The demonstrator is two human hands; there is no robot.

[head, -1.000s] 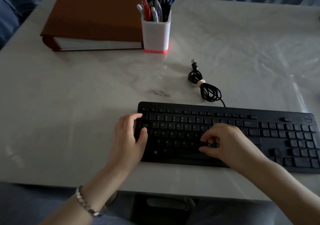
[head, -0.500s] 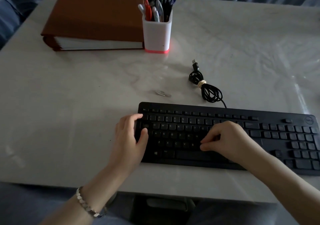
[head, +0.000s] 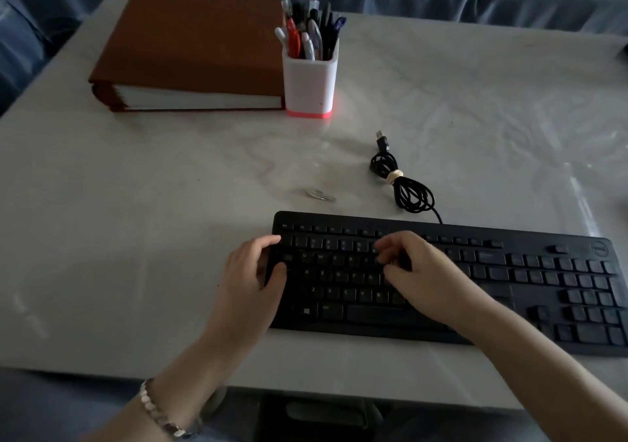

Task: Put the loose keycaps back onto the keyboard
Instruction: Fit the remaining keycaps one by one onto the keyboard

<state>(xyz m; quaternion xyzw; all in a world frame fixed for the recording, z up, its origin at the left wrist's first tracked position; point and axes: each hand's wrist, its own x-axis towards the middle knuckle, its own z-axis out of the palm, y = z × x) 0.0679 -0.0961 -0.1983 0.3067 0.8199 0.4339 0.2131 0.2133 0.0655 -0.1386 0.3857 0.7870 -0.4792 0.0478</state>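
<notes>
Our left hand (head: 251, 280) grips the 9 o'clock end of the keyboard (head: 496, 305), lying at 5 o'clock on the desk (head: 136, 237), likely to steady it, while our right hand (head: 423, 273) curls over the upper rows; whether it pinches a keycap we cannot tell.

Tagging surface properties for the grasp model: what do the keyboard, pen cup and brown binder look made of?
Keyboard: probably black plastic, matte; dull even look on case and keys. Pen cup: smooth white plastic, pink base, slight sheen. Binder: brown matte cover, cloth or leatherette; cannot tell which.
</notes>
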